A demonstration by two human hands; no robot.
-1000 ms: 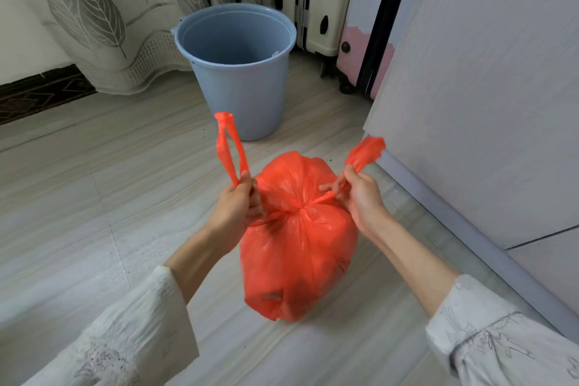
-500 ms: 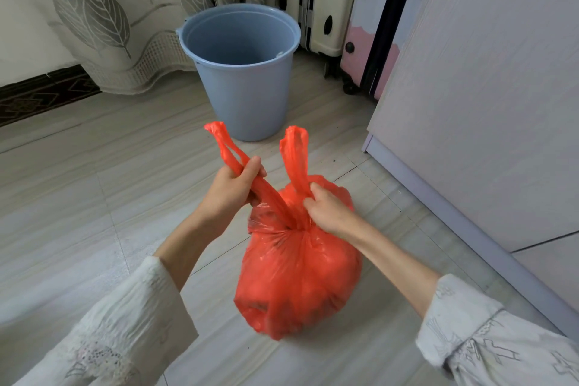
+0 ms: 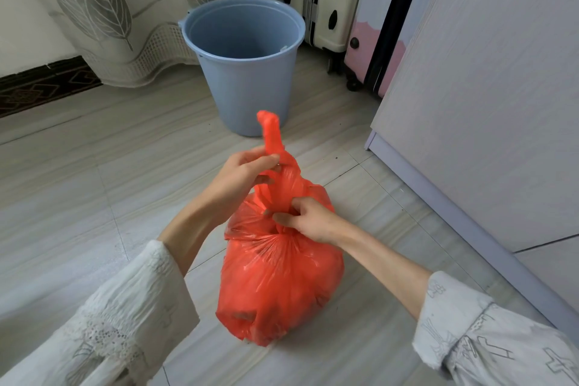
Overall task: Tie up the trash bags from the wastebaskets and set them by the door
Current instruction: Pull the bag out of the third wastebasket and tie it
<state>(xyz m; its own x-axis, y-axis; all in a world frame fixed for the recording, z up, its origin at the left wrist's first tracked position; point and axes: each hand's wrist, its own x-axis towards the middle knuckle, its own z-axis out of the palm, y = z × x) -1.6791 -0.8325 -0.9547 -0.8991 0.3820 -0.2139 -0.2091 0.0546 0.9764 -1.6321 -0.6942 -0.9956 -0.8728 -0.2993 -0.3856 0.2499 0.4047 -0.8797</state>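
Head view has my left hand pinching the gathered handle strips of the orange trash bag, holding them upright, while my right hand curls its fingers into the knot at the bag's neck. Full and bulging, the bag sits on the tiled floor, close to the white cabinet along the right side, with the blue wastebasket standing behind it near the leaf-print curtain and the suitcases.
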